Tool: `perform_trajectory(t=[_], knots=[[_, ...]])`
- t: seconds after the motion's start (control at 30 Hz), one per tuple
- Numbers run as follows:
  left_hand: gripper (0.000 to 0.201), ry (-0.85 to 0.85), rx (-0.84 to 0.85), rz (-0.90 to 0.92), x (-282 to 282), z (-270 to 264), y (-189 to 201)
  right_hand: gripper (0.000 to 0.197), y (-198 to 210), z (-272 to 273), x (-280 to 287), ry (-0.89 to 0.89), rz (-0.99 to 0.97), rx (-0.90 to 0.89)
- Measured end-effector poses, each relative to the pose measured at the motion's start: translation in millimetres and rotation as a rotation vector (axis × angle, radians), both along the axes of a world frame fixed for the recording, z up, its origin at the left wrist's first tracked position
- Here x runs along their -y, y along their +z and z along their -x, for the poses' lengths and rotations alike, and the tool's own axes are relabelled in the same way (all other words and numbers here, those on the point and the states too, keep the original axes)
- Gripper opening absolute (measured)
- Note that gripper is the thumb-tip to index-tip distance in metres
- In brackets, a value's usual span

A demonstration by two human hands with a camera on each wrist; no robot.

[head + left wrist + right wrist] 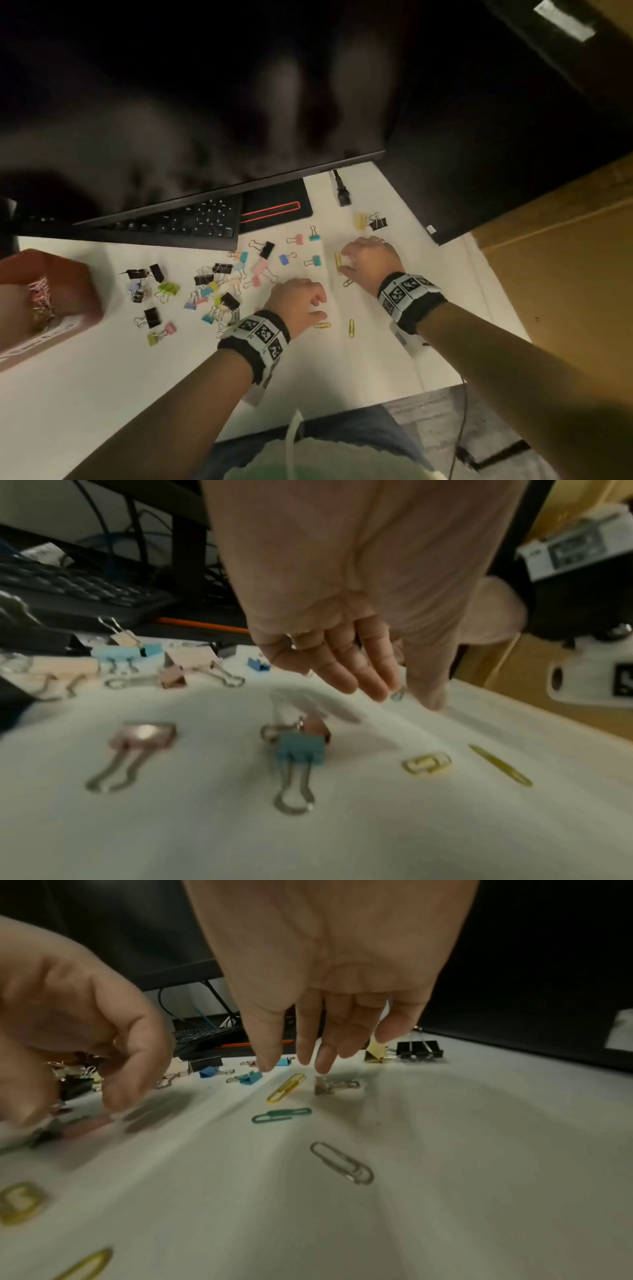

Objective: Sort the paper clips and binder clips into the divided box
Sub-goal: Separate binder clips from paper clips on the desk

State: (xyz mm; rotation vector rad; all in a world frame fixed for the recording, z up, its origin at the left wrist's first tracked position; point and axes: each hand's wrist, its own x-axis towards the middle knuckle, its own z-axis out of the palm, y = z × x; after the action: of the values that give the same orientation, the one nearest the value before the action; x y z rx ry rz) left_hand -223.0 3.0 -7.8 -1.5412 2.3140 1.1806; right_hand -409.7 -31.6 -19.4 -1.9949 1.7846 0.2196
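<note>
Coloured and black binder clips (219, 284) lie scattered over the white table (102, 377). My right hand (344, 263) hovers open with its fingertips just above a yellow paper clip (286, 1087); it holds nothing. A green paper clip (281, 1115) and a silver one (342, 1162) lie nearer the wrist. My left hand (320, 306) hangs over the table with relaxed fingers (359, 674) and nothing in it. Close by lie two yellow paper clips (322, 324) (351, 328), a blue binder clip (301, 750) and a pink one (143, 737). The brown divided box (68, 274) stands at the far left with paper clips inside.
A black keyboard (191, 219) and a monitor's lower edge (239, 181) bound the back of the table. A power plug (342, 192) lies behind the clips. A yellow and a black binder clip (373, 221) sit at the back right. The table's front edge (308, 416) is near my lap.
</note>
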Motion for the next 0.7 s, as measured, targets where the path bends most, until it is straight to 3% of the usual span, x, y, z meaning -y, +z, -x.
perform_trajectory(t=[0.17, 0.33, 0.47, 0.6, 0.7], knots=[[0.026, -0.151, 0.191, 0.035, -8, 10, -16, 0.036, -11, -8, 18, 0.060, -0.023, -0.040], [0.019, -0.160, 0.213, 0.094, -14, 10, -19, 0.020, -16, -5, 26, -0.032, -0.058, 0.088], [0.017, -0.172, 0.212, 0.106, -14, 12, -18, 0.020, -11, -1, 27, -0.008, -0.074, 0.195], [0.010, -0.012, 0.111, 0.066, -9, 16, -18, 0.012, -1, 20, 24, -0.052, 0.011, 0.415], [0.020, 0.133, 0.033, 0.033, 0, 28, -18, 0.009, 1, 44, 14, -0.138, 0.002, 0.522]])
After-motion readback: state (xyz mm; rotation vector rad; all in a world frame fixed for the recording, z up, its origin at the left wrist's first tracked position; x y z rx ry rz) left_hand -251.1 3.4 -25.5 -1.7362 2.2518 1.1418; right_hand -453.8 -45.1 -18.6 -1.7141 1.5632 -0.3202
